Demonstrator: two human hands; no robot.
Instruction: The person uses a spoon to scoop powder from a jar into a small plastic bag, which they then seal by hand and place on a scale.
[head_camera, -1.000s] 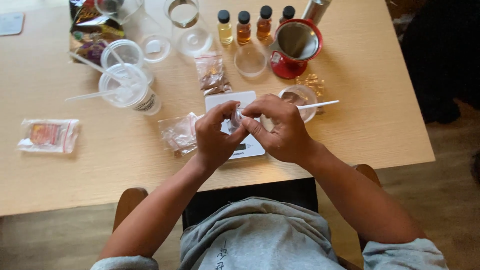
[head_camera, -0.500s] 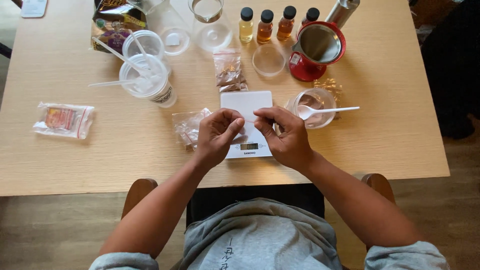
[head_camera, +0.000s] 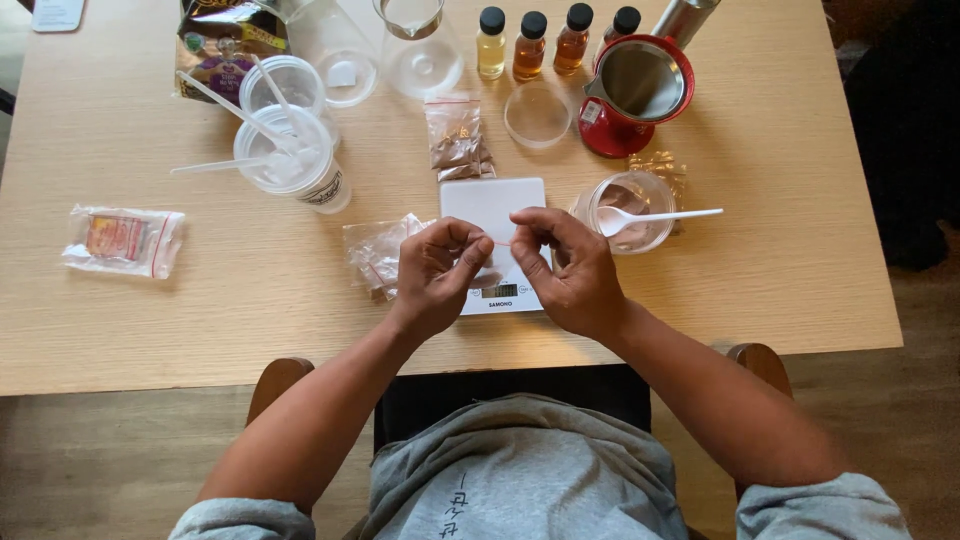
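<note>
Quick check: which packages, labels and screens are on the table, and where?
Scale screen: small dark strip, white scale's near edge.
Foil bag: far left, dark, colourful print.
Clear pouch: left, red-orange contents.
Powder bag: beyond scale, clear, brown.
Cup label: white, dark print.
Both hands pinch a small clear bag.

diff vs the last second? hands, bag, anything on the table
The left hand and right hand have drawn slightly apart, stretching the top of a small clear bag between their fingertips above the white scale. Both keep their pinch. The cups, bottles and packets on the table lie as before.
</note>
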